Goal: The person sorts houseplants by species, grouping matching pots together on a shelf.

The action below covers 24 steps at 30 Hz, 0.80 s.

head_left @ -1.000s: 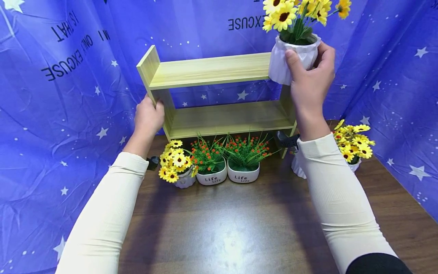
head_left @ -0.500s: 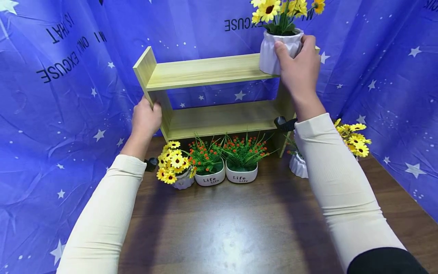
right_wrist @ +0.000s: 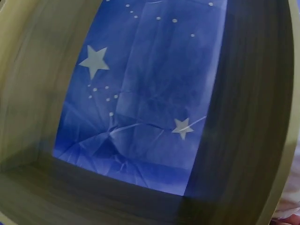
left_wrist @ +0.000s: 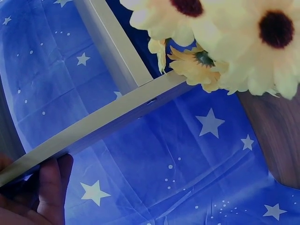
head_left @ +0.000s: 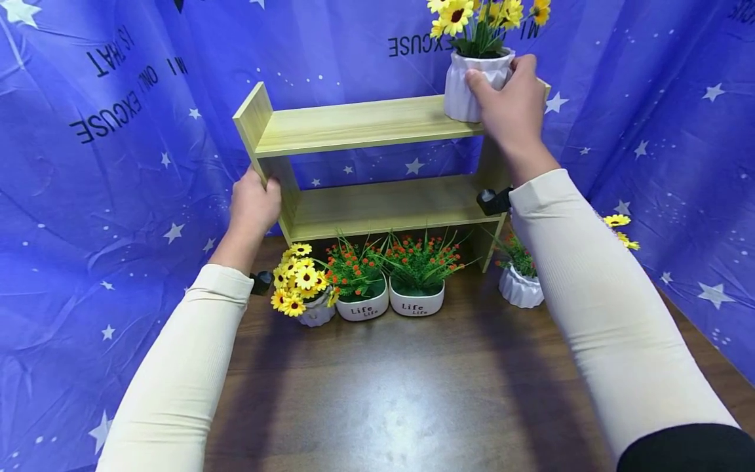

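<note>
At the right end of the upper board of a two-tier wooden shelf (head_left: 354,126), my right hand (head_left: 514,115) grips a white flowerpot (head_left: 461,90) of yellow flowers, thumb on its front. The pot's base is right at the board. My left hand (head_left: 253,202) holds the shelf's left side panel from outside. In the left wrist view, its fingers (left_wrist: 52,187) lie against the panel's edge (left_wrist: 101,118). The right wrist view looks into the shelf's lower bay (right_wrist: 246,93), with only a fingertip (right_wrist: 287,219) and a strip of the pot at the lower right corner.
Before the shelf on the brown table (head_left: 366,373) stand a pot of yellow flowers (head_left: 301,278) and two white "Life" planters (head_left: 362,308) with orange-dotted plants. A fluted white pot (head_left: 520,288) and more yellow flowers (head_left: 619,223) are at right. A blue star-patterned curtain (head_left: 147,196) hangs behind.
My right hand has moved the pot leftward and back, from over the shelf's right end onto its upper board's right end. The left hand keeps its grip on the side panel.
</note>
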Each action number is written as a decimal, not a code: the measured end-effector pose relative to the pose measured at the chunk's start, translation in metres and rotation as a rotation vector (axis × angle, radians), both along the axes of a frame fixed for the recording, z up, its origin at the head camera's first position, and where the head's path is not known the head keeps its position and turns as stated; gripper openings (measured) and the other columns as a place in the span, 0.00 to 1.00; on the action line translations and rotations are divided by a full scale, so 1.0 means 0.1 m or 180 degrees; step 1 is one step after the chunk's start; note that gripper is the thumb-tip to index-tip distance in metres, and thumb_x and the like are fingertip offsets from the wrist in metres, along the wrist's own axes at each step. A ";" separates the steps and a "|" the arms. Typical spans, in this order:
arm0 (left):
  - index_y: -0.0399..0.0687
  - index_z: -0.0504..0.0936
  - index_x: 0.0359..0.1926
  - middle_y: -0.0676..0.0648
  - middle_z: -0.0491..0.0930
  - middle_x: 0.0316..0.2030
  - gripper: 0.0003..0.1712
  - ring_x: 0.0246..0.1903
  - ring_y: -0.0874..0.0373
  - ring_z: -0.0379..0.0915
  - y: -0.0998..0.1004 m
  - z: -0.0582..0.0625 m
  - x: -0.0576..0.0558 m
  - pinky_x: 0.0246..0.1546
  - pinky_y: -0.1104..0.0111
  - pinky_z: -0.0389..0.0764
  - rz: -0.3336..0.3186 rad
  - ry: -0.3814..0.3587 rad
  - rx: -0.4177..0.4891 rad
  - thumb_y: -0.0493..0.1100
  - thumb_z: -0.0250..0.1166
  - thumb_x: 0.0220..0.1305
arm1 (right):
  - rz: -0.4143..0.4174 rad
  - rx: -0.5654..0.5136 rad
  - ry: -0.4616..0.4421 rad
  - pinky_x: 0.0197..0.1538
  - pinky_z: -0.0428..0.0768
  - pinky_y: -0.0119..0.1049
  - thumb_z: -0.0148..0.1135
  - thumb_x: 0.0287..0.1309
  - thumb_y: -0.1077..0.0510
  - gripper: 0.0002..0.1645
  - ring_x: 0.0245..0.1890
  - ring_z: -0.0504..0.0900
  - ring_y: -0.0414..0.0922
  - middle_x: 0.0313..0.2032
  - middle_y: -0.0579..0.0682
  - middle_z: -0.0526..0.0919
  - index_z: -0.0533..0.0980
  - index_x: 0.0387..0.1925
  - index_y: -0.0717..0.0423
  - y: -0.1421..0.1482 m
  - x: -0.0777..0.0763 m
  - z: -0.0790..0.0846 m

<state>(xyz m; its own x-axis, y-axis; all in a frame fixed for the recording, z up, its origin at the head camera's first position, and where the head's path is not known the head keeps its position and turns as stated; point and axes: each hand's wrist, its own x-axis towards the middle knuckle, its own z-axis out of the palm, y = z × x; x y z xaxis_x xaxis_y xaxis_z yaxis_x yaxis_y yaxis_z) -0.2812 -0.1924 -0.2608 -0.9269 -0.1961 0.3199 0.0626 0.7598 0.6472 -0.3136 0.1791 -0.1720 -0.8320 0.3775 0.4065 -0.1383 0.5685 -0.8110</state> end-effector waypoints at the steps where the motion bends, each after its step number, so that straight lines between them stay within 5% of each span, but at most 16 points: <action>1: 0.40 0.71 0.57 0.31 0.78 0.55 0.19 0.55 0.35 0.74 0.00 0.00 0.00 0.52 0.43 0.72 -0.0006 0.0026 -0.0004 0.45 0.48 0.73 | -0.0014 0.0031 -0.0010 0.55 0.72 0.32 0.62 0.58 0.33 0.42 0.55 0.76 0.43 0.60 0.52 0.77 0.63 0.65 0.51 0.01 0.00 0.00; 9: 0.40 0.71 0.57 0.32 0.78 0.55 0.19 0.56 0.36 0.74 0.05 -0.01 -0.03 0.52 0.43 0.73 -0.0031 0.0013 -0.0034 0.46 0.46 0.74 | 0.0266 -0.0150 -0.0145 0.60 0.70 0.31 0.61 0.63 0.40 0.41 0.59 0.73 0.41 0.65 0.51 0.72 0.59 0.70 0.50 0.08 0.14 -0.01; 14: 0.41 0.71 0.56 0.33 0.78 0.56 0.19 0.57 0.36 0.73 0.07 0.01 -0.03 0.53 0.43 0.72 -0.0008 0.0029 -0.0027 0.47 0.47 0.74 | 0.0390 -0.0461 0.0288 0.61 0.69 0.30 0.62 0.63 0.49 0.34 0.57 0.75 0.40 0.64 0.50 0.74 0.65 0.67 0.51 0.16 0.39 -0.08; 20: 0.40 0.71 0.55 0.32 0.78 0.55 0.18 0.57 0.36 0.74 0.04 0.01 0.00 0.54 0.44 0.72 0.0019 0.0060 0.0039 0.46 0.47 0.74 | 0.0438 -0.0655 0.0851 0.51 0.75 0.31 0.64 0.61 0.57 0.22 0.48 0.80 0.42 0.54 0.50 0.80 0.74 0.57 0.54 0.35 0.72 -0.45; 24: 0.39 0.72 0.55 0.32 0.78 0.55 0.18 0.56 0.35 0.74 0.04 0.00 0.01 0.54 0.44 0.72 0.0025 0.0074 0.0036 0.46 0.47 0.74 | 0.0285 -0.0550 0.0640 0.46 0.75 0.29 0.64 0.62 0.54 0.22 0.47 0.81 0.40 0.53 0.48 0.80 0.75 0.57 0.53 0.58 0.96 -0.80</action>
<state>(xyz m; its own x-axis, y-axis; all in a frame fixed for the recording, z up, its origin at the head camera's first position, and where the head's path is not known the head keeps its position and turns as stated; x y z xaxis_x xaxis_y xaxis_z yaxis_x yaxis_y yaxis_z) -0.2805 -0.1887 -0.2611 -0.9177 -0.2070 0.3390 0.0718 0.7530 0.6541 -0.2180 0.2373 -0.2518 -0.7743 0.3841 0.5030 -0.3498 0.4025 -0.8459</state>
